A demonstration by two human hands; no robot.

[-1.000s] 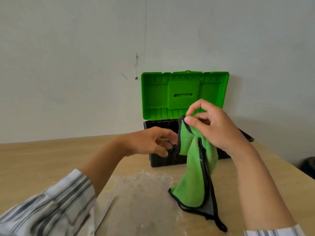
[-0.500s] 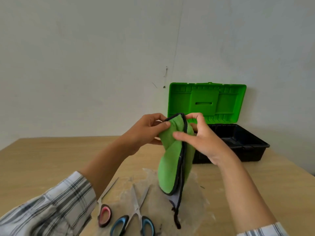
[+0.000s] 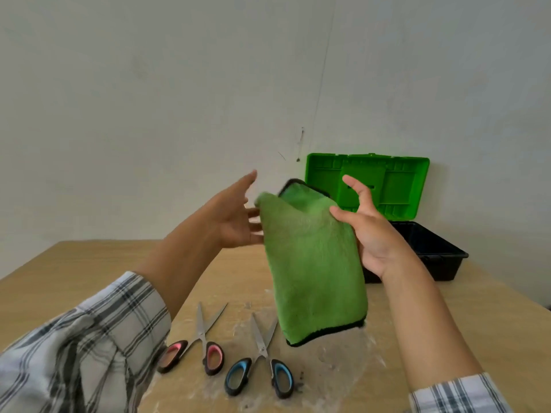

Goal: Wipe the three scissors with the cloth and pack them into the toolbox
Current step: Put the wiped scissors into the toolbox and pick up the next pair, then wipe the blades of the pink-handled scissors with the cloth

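1. Our left hand [image 3: 235, 217] reaches up at centre frame with its fingers straight and spread. Their tips pass behind the left edge of the cloth [image 3: 313, 269], and nothing is gripped.
2. Our right hand [image 3: 369, 234] stands palm-in just right of the cloth. Its fingers are loosely splayed, the forefinger raised, and the thumb rests on the cloth's upper right edge. We cannot tell whether any finger pinches it from behind.
3. Half a second ago both hands pinched the top of the cloth, which hung as a narrow fold. Now both hands have loosened and the cloth shows broad and flat.
4. The cloth is fuzzy green with black trim, blurred at the top. It hangs in mid-frame above the table [image 3: 89, 263].
5. The pink scissors [image 3: 202, 338] and blue scissors [image 3: 262, 351] lie side by side at bottom centre. Their blades are slightly parted and point away from us. The cloth's lower edge hangs just right of the blue pair's blades.
6. The toolbox [image 3: 432, 253] sits at right, behind our right hand. It is black, and its green lid [image 3: 399, 186] stands upright.
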